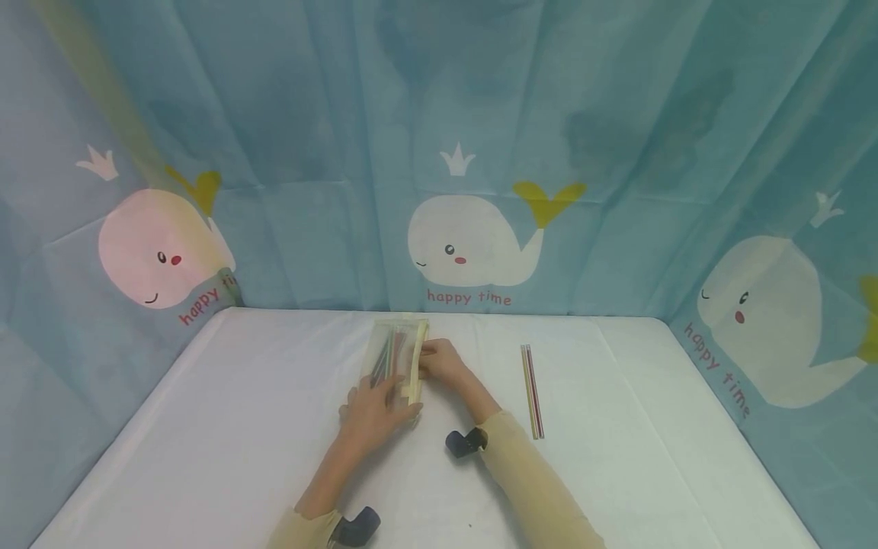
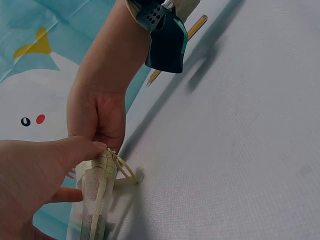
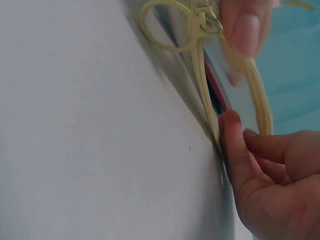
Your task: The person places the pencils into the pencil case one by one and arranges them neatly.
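A see-through zip pencil case (image 1: pixel 379 343) with a pale yellow zip edge stands tilted on the table, several dark and red pencils (image 1: pixel 391 354) inside it. My left hand (image 1: pixel 373 415) grips its near end; in the left wrist view the thumb lies on the zip end and the fingers are at the side. At the zip side, my right hand (image 1: pixel 442 362) holds the case by its opening. In the right wrist view the zip is parted, with right fingertips (image 3: pixel 231 120) at the gap and a red pencil (image 3: pixel 215 75) showing inside. A yellow pull ring (image 3: pixel 172 50) hangs at the zip end.
Two pencils (image 1: pixel 531 393), one yellowish and one dark red, lie side by side right of my right forearm. A white cloth covers the table (image 1: pixel 617 457). Blue whale-print curtains (image 1: pixel 309 191) stand behind and at both sides. Each wrist wears a dark camera (image 1: pixel 466 442).
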The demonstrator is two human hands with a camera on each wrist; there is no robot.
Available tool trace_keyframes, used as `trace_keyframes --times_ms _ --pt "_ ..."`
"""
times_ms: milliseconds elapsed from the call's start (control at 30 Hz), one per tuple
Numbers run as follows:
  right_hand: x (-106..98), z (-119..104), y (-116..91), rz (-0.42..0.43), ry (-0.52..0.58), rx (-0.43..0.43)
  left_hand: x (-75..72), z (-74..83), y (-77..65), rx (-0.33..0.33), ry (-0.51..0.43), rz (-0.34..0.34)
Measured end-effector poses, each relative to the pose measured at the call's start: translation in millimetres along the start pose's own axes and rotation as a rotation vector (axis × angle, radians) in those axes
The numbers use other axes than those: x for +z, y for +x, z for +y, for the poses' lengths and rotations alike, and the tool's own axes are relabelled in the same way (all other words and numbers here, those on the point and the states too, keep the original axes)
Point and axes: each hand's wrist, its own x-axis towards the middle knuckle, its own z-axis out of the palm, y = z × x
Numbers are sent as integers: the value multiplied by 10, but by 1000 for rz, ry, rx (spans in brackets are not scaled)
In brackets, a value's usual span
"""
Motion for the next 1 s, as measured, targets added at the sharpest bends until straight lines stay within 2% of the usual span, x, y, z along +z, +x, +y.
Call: trace_keyframes --times_ms 100,300,433,1000 --pt "-45 13 -39 2 36 4 1 4 1 4 7 9" --pt "-137 55 -117 -9 190 36 1 4 -2 0 14 10" --pt "-207 84 -166 21 210 39 -6 5 -7 4 13 10" --pt "-614 124 -507 250 -62 27 1 18 -13 -10 -11 5"
